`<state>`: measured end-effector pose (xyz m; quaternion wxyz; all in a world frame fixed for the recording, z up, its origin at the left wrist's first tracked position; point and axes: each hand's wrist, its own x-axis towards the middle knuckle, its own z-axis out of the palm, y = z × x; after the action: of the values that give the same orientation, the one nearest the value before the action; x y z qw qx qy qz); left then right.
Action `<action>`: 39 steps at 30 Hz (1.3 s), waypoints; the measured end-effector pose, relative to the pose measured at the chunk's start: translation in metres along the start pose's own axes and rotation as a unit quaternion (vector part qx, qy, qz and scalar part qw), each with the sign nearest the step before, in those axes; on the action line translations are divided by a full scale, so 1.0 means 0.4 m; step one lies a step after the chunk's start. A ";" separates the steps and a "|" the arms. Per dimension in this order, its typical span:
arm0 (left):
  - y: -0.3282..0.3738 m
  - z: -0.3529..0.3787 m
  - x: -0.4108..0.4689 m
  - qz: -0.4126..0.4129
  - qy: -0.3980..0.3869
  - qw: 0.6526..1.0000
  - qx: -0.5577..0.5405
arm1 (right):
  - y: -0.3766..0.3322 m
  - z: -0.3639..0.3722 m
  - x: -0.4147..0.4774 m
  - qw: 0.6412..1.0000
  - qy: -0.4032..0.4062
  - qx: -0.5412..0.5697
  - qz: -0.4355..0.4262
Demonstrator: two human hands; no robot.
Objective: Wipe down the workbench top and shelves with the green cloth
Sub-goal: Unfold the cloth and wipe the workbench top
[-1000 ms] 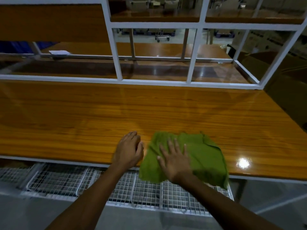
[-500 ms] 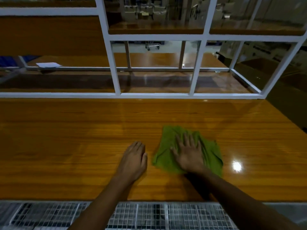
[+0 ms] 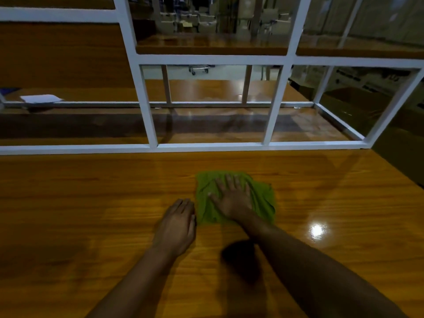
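The green cloth lies bunched on the glossy wooden workbench top, a little right of the middle. My right hand presses flat on the cloth with fingers spread. Just left of it, my left hand rests palm-down on the bare wood, its thumb side touching the cloth's left edge. Behind the top, a white metal frame holds a low wooden shelf and an upper wooden shelf.
A white sheet of paper lies on the far surface at the left. Dark cardboard boxes stand beyond the frame at the right. A wheeled cart and stacked goods show in the far background.
My right hand has pushed the cloth away from the front edge toward the frame, and the cloth has bunched smaller. My left hand followed forward. The wire basket below has left the view.
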<state>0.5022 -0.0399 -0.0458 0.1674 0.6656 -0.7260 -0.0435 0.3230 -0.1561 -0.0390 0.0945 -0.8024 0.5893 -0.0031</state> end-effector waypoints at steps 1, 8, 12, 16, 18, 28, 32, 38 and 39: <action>-0.014 -0.004 0.001 0.000 0.000 1.000 -0.001 | 0.035 -0.007 0.023 1.000 0.001 -0.003 0.016; -0.027 -0.019 0.000 -0.009 0.001 1.000 -0.013 | 0.171 -0.012 -0.093 0.994 0.009 -0.010 0.112; -0.018 -0.025 0.006 -0.018 -0.002 1.000 -0.015 | -0.006 0.034 -0.227 0.997 0.017 -0.046 0.054; -0.011 -0.029 -0.010 -0.023 -0.005 1.000 -0.009 | -0.091 0.033 -0.163 1.000 -0.004 -0.023 -0.007; -0.012 -0.032 -0.040 -0.019 -0.005 1.000 -0.007 | -0.056 0.030 -0.129 1.000 0.007 -0.007 -0.006; 0.008 -0.062 -0.309 -0.030 -0.013 0.999 -0.010 | -0.016 0.052 -0.449 0.998 0.010 -0.035 0.046; 0.012 -0.074 -0.382 -0.028 -0.036 0.999 -0.009 | -0.187 0.088 -0.578 0.998 -0.007 -0.027 -0.059; -0.029 -0.109 -0.477 -0.047 -0.020 0.999 0.020 | -0.111 0.071 -0.498 0.998 -0.011 -0.029 -0.046; -0.037 -0.112 -0.489 -0.049 -0.015 0.998 0.032 | -0.089 0.074 -0.499 0.999 -0.001 -0.029 -0.032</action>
<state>0.5410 0.1575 -0.0440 0.1324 0.7046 -0.6961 -0.0385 0.2992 0.0474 -0.0414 0.0718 -0.8232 0.5630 0.0113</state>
